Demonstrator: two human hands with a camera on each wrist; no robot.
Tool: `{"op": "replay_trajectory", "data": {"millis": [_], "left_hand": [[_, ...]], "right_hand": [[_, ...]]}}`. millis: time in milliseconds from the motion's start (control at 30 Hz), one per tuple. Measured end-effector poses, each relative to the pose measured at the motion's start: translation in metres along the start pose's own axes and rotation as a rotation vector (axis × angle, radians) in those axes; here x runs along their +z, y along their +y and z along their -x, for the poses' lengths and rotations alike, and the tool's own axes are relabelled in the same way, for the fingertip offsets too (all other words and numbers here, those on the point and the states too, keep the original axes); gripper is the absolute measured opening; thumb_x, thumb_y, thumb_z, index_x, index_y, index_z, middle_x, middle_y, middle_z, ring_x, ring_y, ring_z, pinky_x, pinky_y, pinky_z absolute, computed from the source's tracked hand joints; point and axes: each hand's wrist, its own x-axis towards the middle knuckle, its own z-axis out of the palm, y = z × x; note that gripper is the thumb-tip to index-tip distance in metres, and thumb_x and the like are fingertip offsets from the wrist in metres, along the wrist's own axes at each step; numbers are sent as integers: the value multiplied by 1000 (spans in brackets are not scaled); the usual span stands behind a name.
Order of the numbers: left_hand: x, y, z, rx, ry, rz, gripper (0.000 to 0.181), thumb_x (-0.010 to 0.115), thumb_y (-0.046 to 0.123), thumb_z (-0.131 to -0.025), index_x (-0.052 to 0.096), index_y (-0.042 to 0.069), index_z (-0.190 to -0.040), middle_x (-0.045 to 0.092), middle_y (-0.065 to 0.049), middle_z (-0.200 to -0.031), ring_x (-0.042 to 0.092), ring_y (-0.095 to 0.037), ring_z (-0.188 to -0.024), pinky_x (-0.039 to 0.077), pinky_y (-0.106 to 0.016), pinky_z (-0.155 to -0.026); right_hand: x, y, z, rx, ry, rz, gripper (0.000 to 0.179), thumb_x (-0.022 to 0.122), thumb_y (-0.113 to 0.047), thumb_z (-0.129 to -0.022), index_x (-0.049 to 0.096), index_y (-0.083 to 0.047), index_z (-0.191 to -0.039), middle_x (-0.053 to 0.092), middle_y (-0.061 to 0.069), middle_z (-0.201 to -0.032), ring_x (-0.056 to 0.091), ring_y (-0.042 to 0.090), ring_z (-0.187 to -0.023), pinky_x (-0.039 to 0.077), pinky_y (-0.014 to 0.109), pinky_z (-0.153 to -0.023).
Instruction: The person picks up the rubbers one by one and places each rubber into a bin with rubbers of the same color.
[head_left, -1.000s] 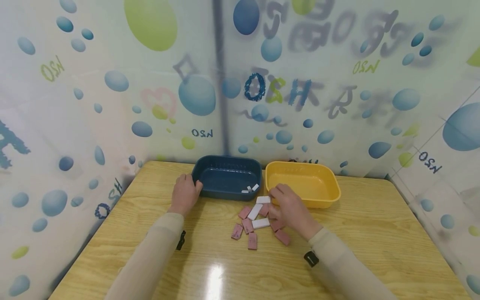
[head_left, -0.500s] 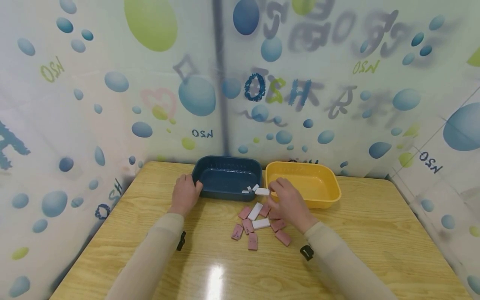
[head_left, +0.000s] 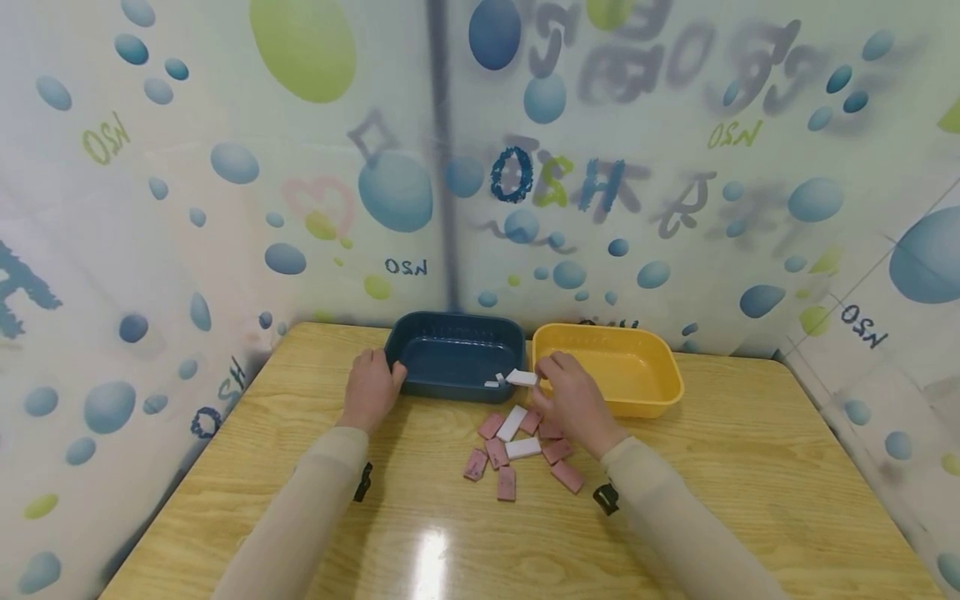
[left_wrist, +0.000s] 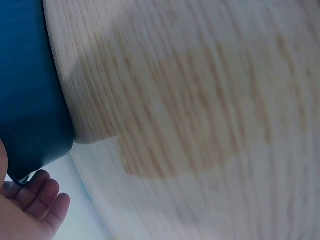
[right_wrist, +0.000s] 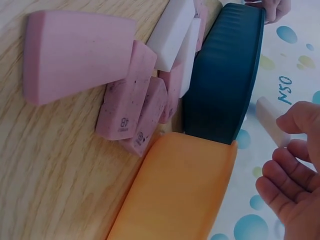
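Observation:
My right hand [head_left: 576, 402] pinches a white eraser [head_left: 522, 377] between thumb and fingertips, above the right front corner of the blue basket [head_left: 442, 389]. In the right wrist view the white eraser [right_wrist: 272, 121] sticks out past the thumb, higher than the rim. Small white pieces [head_left: 492, 383] lie inside the basket. My left hand [head_left: 371, 389] grips the basket's left end; in the left wrist view its fingers [left_wrist: 42, 197] bend at the rim. In front of the baskets lie several pink erasers [head_left: 506, 483] and two white erasers [head_left: 522, 448], some touching or overlapping.
A yellow basket [head_left: 652, 407] stands right beside the blue one, partly behind my right hand. Both are near the back edge of the wooden table [head_left: 750, 467]. A patterned curtain [head_left: 337, 292] hangs close behind.
My right hand has picked up the white eraser from the top of the pile and raised it up and left over the blue basket's rim. The left hand stays in place.

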Motion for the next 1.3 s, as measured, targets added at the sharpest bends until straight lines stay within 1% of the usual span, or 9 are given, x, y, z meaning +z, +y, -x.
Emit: {"op": "replay_trajectory", "data": {"millis": [300, 567, 767, 1000, 1200, 1300], "left_hand": [[-2, 1, 0, 11, -8, -8, 29, 51, 17, -101, 55, -12, -97, 53, -25, -93, 52, -41, -87, 51, -53, -78], [-1, -1, 0, 18, 1, -11, 30, 51, 17, -102, 56, -12, -98, 54, -26, -94, 54, -42, -87, 52, -53, -76], [-1, -1, 1, 24, 8, -8, 30, 52, 17, -102, 56, -12, -98, 54, -26, -93, 54, -42, -87, 52, -53, -75], [-2, 0, 0, 4, -16, 0, 31, 51, 17, -102, 56, -13, -100, 54, -27, -95, 55, -43, -89, 51, -54, -78], [-4, 1, -1, -17, -38, 7, 31, 50, 18, -102, 56, -12, -100, 55, -28, -98, 54, -43, -91, 50, -55, -80], [-4, 1, 0, -18, -36, 2, 32, 50, 18, -102, 56, -13, -101, 55, -28, -99, 55, -44, -92, 51, -55, -81]], "right_hand": [[7, 2, -3, 59, -39, -4, 17, 75, -7, -86, 61, -4, -96, 55, 7, -93, 52, 23, -85, 54, 36, -76], [10, 0, -7, 111, -71, -4, 14, 73, -8, -89, 63, -6, -99, 56, 7, -95, 53, 22, -88, 55, 35, -81], [12, -1, -10, 106, -49, -10, 17, 76, -7, -87, 63, -5, -98, 55, 7, -92, 52, 22, -85, 55, 35, -79], [19, 2, -13, 90, -39, -2, 17, 76, -6, -88, 62, -4, -97, 55, 8, -92, 53, 23, -85, 55, 35, -79], [24, 4, -16, 113, -58, -3, 16, 74, -8, -89, 62, -5, -100, 57, 9, -96, 54, 24, -89, 56, 36, -84], [25, 3, -19, 126, -70, 2, 15, 74, -10, -90, 63, -6, -100, 57, 9, -96, 54, 24, -89, 56, 37, -85]]}}
